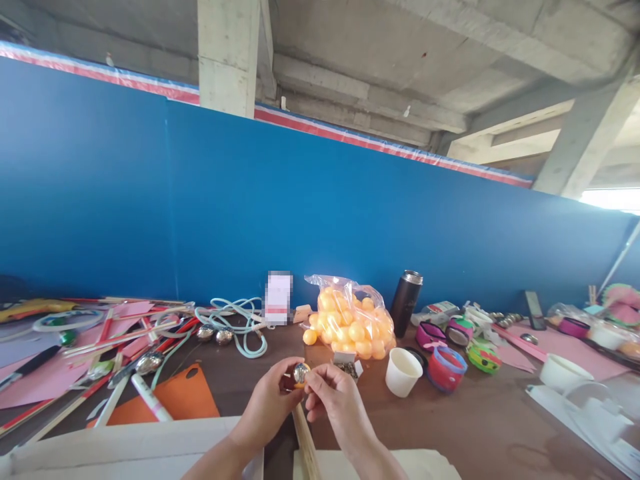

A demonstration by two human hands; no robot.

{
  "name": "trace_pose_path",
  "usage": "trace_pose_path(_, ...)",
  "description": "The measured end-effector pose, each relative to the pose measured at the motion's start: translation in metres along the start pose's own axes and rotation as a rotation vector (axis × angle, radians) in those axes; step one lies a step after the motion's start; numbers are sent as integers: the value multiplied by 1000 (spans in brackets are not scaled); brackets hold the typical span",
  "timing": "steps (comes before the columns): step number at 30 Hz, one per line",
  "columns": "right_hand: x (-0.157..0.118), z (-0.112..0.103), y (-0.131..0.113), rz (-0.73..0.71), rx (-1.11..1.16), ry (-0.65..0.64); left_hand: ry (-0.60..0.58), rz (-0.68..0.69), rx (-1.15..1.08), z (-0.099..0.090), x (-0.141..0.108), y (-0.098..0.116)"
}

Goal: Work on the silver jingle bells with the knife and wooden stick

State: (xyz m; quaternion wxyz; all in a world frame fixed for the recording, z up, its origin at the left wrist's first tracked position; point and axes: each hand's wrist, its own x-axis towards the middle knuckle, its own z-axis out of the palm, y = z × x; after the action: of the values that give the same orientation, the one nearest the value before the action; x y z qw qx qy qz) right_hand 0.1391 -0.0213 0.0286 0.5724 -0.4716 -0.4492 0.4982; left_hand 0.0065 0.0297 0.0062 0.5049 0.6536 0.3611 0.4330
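Note:
Above the near middle of the table, my left hand (270, 398) is closed around a small shiny silver ball (301, 373). A bit of orange shows at the ball's lower edge; I cannot tell what it belongs to. My right hand (336, 398) meets it from the other side, thumb and forefinger pinched together right at the ball. Whatever those fingertips hold, if anything, is too small to make out. A wooden stick (305, 443) runs below the two hands. Just behind my right hand stands a small open box (349, 365) with dark little pieces in it.
Farther back lies a clear bag of orange balls (353, 327), with a black bottle (406, 303) beside it. A white cup (403, 373) and a red-blue round pouch (446, 369) stand to the right. Leftward are light-blue tubing (245, 313), an orange sheet (185, 400) and a marker (150, 398).

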Motion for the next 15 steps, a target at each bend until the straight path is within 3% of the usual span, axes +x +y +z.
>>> trace_pose_path(10, 1, -8, 0, 68, 106, -55, -27, -49, -27, -1, 0, 0)
trace_pose_path(15, 2, -10, 4, 107, 134, -63, -16, -26, 77, -2, -1, 5)
